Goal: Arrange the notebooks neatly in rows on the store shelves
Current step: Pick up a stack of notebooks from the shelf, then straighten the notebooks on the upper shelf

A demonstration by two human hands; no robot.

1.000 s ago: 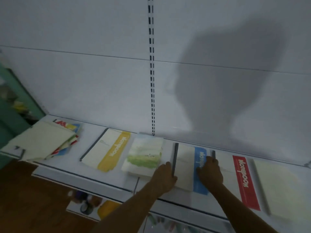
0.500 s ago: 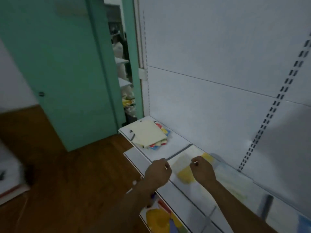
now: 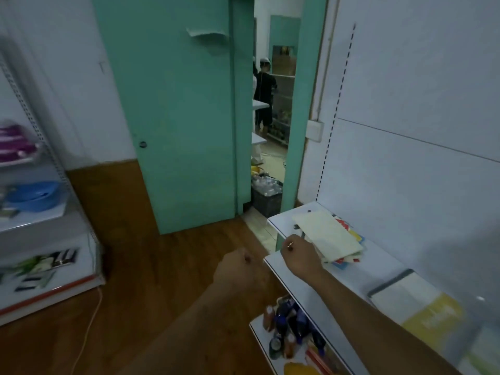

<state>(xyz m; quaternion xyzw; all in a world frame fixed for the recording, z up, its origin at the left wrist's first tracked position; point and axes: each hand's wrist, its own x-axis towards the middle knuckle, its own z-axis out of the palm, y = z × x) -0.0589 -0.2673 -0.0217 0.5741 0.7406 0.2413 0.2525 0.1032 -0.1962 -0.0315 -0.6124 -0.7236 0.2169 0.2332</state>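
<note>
So I've swung left off the blue notebook and past the yellow notebook [image 3: 422, 315], both hands empty with grip curled narrow, right hand [image 3: 299, 257] now at the messy stack [image 3: 330, 238] on the shelf [image 3: 278, 221] end, left hand [image 3: 238, 274] trailing, guessing that pile's next.

View swung left: the teal door [image 3: 173, 109] and wood floor [image 3: 151, 272] now fill most of the shot. Both hands came off the blue-striped notebook, which is out of view. Left hand [image 3: 238, 274] is off the shelf [image 3: 338, 296], over the floor, fingers curled on nothing. Right hand [image 3: 299, 255] moved left past the yellow-striped notebook [image 3: 416, 309] and sits at the near edge of the loose pile of notebooks [image 3: 328, 236]; contact unclear.
</note>
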